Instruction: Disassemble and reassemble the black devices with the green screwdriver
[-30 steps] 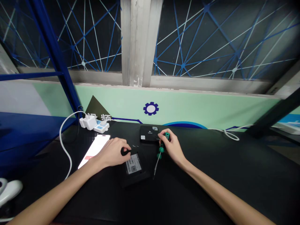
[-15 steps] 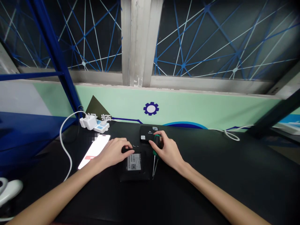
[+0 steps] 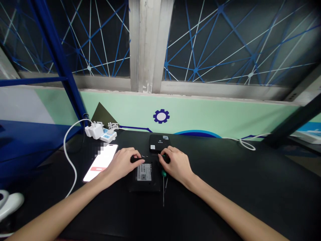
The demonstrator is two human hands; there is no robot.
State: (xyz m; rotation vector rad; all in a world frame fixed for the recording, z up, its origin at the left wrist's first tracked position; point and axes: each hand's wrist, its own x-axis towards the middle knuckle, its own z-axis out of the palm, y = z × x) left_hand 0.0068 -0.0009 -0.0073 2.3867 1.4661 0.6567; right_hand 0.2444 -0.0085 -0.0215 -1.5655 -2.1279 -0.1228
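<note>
A flat black device (image 3: 145, 179) with a white label lies on the black table in front of me. My left hand (image 3: 122, 163) is curled at its upper left edge, pinching a small black part. My right hand (image 3: 175, 164) rests at the device's upper right corner, fingers closed round the handle of a green-and-black screwdriver (image 3: 163, 180) whose shaft points toward me and lies along the device's right side. A second black box (image 3: 158, 143) sits just behind both hands. Tiny screws (image 3: 144, 156) lie between the two black pieces.
A lit phone (image 3: 101, 162) lies left of my left hand. Behind it are a white charger and power strip (image 3: 100, 132) with a white cable (image 3: 67, 150) looping down the left. Another white cable (image 3: 244, 143) lies at the back right. A white object (image 3: 10, 203) sits at far left.
The device has been turned square to me. My right hand moved down and left from the rear box to the device's corner, laying the screwdriver flat beside it.
</note>
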